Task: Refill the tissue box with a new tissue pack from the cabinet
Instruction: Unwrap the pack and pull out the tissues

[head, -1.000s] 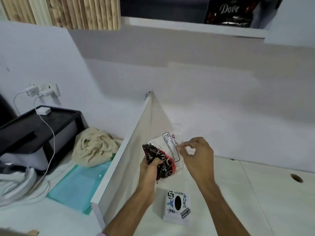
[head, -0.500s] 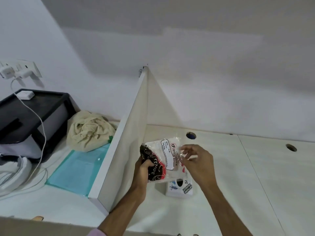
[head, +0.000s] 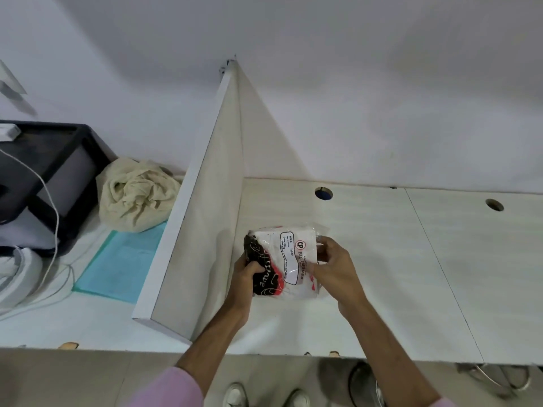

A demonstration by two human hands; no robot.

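Tissue pack [head: 289, 261] between left hand [head: 245, 276] and right hand [head: 335, 267] above desk [head: 411, 259]

An upright divider panel [head: 202, 218] walls off the desk's [head: 382, 259] left edge; right of both hands, toward 2 cable holes [head: 323, 193], the surface lies open.

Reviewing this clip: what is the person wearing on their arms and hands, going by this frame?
Both hands are bare: no gloves, rings or watch show on the left hand or the right hand. The forearms are uncovered. A light pink sleeve shows on the left arm at the bottom edge, pushed up near the elbow; a sliver of the same pink shows at the right arm's lower edge.
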